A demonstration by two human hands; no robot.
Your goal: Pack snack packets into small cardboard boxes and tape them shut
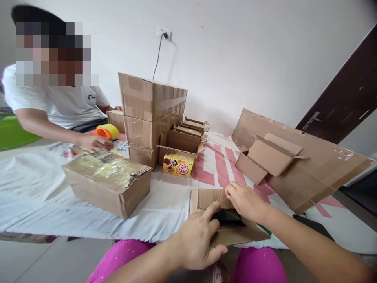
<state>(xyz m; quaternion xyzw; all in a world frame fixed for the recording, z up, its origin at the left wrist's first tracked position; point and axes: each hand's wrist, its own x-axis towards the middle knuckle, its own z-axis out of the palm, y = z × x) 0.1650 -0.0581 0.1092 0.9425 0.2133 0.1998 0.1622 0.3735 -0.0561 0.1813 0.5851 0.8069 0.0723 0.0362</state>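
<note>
A small cardboard box [203, 198] with its flaps partly open lies on the cloth right in front of me. My left hand [200, 236] rests over its left side, fingers apart, the index fingertip on the folded flap and the thumb stretched out near the lower flap. With my right hand [244, 200] I pinch the upper edge of that flap at its right end. Something dark shows in the gap between the flaps; I cannot make out what it is.
A taped carton [103, 177] lies to the left, under a co-worker's hand [96, 142]. Behind it are a yellow-orange tape roll [108, 132] and stacked cartons [141, 129]. A yellow printed snack box [178, 165] stands before open boxes [181, 141]. A large cardboard sheet [309, 161] leans at right.
</note>
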